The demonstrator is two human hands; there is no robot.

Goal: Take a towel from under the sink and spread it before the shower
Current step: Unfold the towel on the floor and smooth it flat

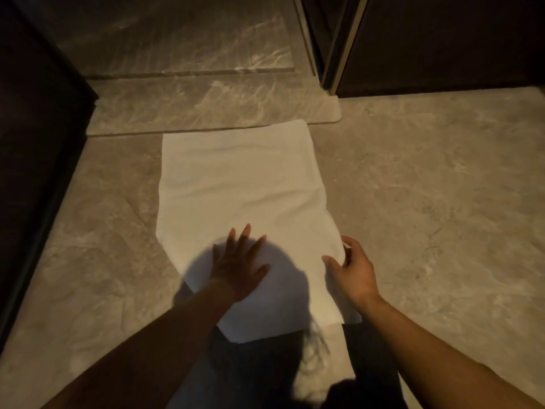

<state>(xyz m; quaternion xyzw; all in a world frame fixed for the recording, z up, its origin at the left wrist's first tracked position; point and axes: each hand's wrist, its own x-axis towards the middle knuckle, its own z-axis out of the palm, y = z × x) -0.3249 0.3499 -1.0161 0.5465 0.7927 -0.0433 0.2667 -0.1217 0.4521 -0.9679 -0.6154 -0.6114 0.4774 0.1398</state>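
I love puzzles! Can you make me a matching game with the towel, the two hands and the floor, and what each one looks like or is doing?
Things:
1. towel
2. left hand
3. right hand
4. floor

States:
A. grey and marbled
B. pinches the towel's right edge
C. white, spread out flat
D. lies flat on the towel, fingers straight

Pairs: 1-C, 2-D, 3-B, 4-A

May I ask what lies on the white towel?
The left hand lies flat on the towel; the right hand pinches its edge. The floor beneath is covered.
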